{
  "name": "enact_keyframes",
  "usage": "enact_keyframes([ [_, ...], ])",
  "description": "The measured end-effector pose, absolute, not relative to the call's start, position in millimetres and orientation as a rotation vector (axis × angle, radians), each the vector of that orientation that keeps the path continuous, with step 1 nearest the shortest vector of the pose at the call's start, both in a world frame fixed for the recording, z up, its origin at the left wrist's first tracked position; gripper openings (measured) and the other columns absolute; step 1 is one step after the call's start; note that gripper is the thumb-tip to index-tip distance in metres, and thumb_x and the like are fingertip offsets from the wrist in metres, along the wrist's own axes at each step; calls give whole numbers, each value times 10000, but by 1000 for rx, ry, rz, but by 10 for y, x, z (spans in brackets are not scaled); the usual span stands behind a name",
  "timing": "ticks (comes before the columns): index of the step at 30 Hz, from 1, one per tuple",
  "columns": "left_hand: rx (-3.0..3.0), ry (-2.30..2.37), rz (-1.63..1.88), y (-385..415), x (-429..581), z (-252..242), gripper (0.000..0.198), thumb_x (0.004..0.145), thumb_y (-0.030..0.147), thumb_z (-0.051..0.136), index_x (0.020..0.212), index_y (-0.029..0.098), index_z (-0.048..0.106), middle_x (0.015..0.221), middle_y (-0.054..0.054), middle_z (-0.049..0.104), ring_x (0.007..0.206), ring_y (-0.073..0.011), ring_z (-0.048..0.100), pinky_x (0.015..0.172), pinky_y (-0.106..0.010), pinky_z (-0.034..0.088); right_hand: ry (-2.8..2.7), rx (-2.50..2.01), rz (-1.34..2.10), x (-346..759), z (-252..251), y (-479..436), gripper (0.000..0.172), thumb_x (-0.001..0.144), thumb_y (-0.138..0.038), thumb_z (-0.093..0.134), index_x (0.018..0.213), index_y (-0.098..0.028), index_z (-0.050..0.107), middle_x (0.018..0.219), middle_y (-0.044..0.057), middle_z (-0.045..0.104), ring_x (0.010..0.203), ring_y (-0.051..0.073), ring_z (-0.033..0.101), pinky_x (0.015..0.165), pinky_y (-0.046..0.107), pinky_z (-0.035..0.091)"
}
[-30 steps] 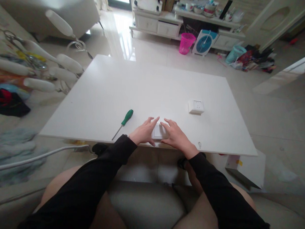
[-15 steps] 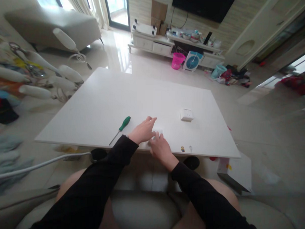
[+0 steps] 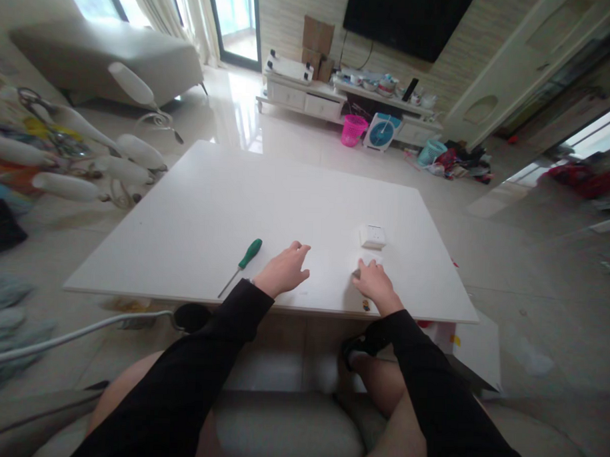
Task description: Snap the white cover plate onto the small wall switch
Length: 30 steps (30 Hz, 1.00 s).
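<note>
My right hand (image 3: 376, 282) grips a small white block (image 3: 374, 259) near the table's front right. The hand hides most of it, so its kind is unclear. Just beyond it sits a white wall socket (image 3: 373, 235), its holed face upward. My left hand (image 3: 285, 269) hovers over the middle of the white table (image 3: 296, 195), fingers apart and holding nothing. To its left lies a screwdriver (image 3: 251, 252) with a green handle, its shaft pointing toward the front edge. A tiny yellow-brown piece (image 3: 366, 305) rests near that edge, below my right hand.
White lamp shades on curled metal arms (image 3: 130, 149) crowd the table's left side. A grey hose (image 3: 81, 337) runs at lower left. Beneath the right corner stands a white box (image 3: 478, 351). Across the floor are a pink basket (image 3: 354, 131) and a blue-white fan (image 3: 382, 132).
My right hand has moved right with the white block, away from my left hand, to just in front of the socket. My left hand stays near the middle, now apart from the block.
</note>
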<state>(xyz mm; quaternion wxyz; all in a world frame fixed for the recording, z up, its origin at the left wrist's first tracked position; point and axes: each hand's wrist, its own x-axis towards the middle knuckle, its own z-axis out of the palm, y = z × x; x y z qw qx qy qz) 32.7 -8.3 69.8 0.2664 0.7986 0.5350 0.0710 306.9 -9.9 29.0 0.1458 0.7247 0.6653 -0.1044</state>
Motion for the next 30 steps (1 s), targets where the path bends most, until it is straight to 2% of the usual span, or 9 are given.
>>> enact_keyframes([
  [2,2159,1438,185,-93,332,697,575,956,227,590,1513,121,493,1493,-187,542,1243,-300,682,1074,-392,519,1900,2113,-313,3300,254,-58,674,989,-243,532,1620,-37,416,1518,342,516,1394,405,570,1122,461,471],
  [6,2182,1399,173,-118,387,680,551,955,219,596,1494,130,522,1490,-183,556,1239,-297,690,1062,-389,529,1942,2126,-346,3535,153,-5,716,976,-222,533,1651,-46,372,1664,331,370,1524,394,455,1175,398,432],
  [12,2217,1355,158,-161,464,626,533,961,219,605,1485,144,545,1465,-173,590,1222,-292,707,1049,-380,540,1984,2179,-368,3594,43,86,799,932,-231,613,1671,-87,344,1748,286,272,1612,423,339,1262,460,386],
  [16,2188,1329,221,-187,506,609,496,984,256,586,1464,134,567,1449,-186,613,1263,-315,688,1109,-423,514,2025,2238,-366,3398,158,69,745,907,-222,613,1618,-93,434,1732,255,340,1595,430,364,1267,516,376],
  [18,2071,1312,361,-192,551,618,486,1022,352,550,1454,132,572,1457,-194,620,1325,-326,650,1158,-452,478,2258,2316,-455,3154,293,14,563,901,-265,611,1452,-151,606,1606,209,537,1467,382,518,1205,521,435],
  [20,1860,1230,560,-191,620,633,476,1043,466,505,1380,149,616,1425,-180,655,1337,-311,633,1166,-452,469,2571,2344,-948,2845,455,-71,232,888,-305,592,1053,-192,709,1134,111,760,1059,258,694,966,412,555],
  [23,1461,954,762,-205,757,660,453,1008,575,495,1035,166,689,1041,-116,759,1024,-252,722,960,-390,573,2566,1958,-2249,2408,681,-225,139,753,-278,676,748,-230,546,690,-45,590,649,131,547,621,251,457],
  [26,1034,787,863,-264,873,703,419,870,585,654,854,167,646,647,-9,618,604,-155,618,613,-275,530,1898,1439,-3281,2144,824,-339,178,680,-221,625,667,-231,448,534,-93,415,463,75,347,481,204,309],
  [30,678,674,829,-335,875,787,425,759,453,746,1062,156,712,612,15,617,510,-117,575,491,-205,445,1259,783,-3690,2027,842,-396,277,715,-262,659,683,-245,384,459,-119,349,346,49,207,351,177,171],
])
